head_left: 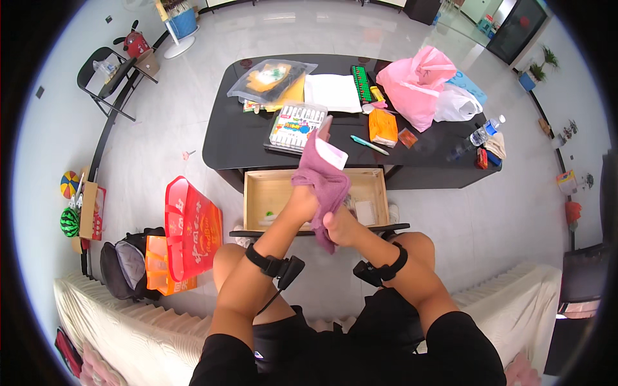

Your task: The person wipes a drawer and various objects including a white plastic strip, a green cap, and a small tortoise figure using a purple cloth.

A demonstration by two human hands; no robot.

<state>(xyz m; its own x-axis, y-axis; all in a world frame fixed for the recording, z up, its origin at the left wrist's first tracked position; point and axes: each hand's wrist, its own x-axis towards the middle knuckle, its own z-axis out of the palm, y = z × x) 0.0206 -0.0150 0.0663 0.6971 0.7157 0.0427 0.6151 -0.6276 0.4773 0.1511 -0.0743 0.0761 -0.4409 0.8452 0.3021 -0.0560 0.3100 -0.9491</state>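
A purple cloth [325, 186] hangs bunched between my two hands over the open wooden drawer [257, 193]. My left hand [307, 198] is closed at the cloth's left side, its fingers mostly covered by the folds. Lower down, my right hand [339, 226] grips the cloth's right side, thumb showing and the other fingers hidden. A flat white piece [331, 154] pokes out of the top of the cloth; its kind is unclear. Just beyond it, a clear case of markers [297, 127] lies on the black table [232, 141].
Across the table are a white paper sheet [331, 93], a green abacus [362, 83], an orange packet [383, 127], a pen [369, 145], a pink bag [418, 87] and a water bottle [484, 133]. Red shopping bags [193, 231] stand on the floor at left.
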